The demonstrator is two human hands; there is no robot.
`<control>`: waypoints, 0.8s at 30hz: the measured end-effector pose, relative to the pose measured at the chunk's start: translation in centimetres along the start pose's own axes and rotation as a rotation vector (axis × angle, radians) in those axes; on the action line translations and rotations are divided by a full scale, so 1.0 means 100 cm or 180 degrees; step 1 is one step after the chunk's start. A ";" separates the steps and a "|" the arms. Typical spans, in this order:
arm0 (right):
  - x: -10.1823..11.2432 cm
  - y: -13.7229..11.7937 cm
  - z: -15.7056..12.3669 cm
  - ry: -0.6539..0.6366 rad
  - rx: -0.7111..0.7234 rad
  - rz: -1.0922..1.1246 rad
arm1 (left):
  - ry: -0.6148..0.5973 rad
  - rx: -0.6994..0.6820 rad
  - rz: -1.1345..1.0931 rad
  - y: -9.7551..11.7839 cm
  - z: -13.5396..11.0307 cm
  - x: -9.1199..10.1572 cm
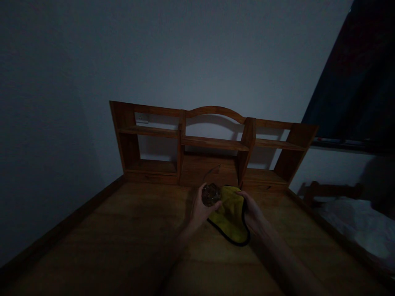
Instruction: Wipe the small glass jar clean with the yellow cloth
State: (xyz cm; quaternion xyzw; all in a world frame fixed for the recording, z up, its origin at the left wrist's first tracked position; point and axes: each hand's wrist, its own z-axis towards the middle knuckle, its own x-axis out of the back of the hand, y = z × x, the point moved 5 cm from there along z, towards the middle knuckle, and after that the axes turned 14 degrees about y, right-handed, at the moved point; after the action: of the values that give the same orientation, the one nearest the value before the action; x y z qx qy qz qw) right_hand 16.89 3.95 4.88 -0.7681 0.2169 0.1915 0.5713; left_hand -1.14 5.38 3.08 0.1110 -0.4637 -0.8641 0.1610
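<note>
1. Left hand: curved, partly open, gripping a round, dark, glassy object too dim to identify further.
2. Right hand: thumb and fingers closed on the edge of a black-trimmed yellow cloth, which spreads leftward from it to the glassy object.
3. Below the 2 hands: wooden desktop.
4. Beyond them: 3-section wooden shelf unit.

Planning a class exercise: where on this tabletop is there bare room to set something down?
Bare wood shows on the tabletop between the left rim, the shelf unit and the left hand. Another patch lies between the right hand and the right rim. The middle is crowded: both hands, a dark round object and a yellow cloth.
</note>
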 end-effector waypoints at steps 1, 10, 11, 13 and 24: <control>-0.001 0.011 0.002 -0.0010 -0.0213 0.0061 | -0.0024 -0.0183 0.0129 0.006 -0.002 0.000; -0.019 0.040 0.010 -0.0382 -0.0632 0.0425 | -0.0589 -0.0800 0.0410 0.019 -0.011 -0.007; -0.020 0.042 0.010 -0.0396 -0.0688 0.0423 | -0.0655 -0.0822 0.0428 0.018 -0.012 -0.008; -0.021 0.048 0.010 -0.0435 -0.0806 0.0381 | -0.0804 -0.0884 0.0554 0.019 -0.013 -0.010; -0.006 0.033 -0.012 -0.0477 -0.0807 0.0399 | -0.0341 -0.0513 0.0663 0.014 -0.005 -0.008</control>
State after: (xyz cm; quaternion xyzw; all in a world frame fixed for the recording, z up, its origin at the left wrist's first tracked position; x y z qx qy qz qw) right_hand 14.63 1.98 2.89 -0.8025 0.1953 0.3094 0.4713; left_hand 0.02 4.56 4.03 0.0027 -0.4097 -0.8819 0.2333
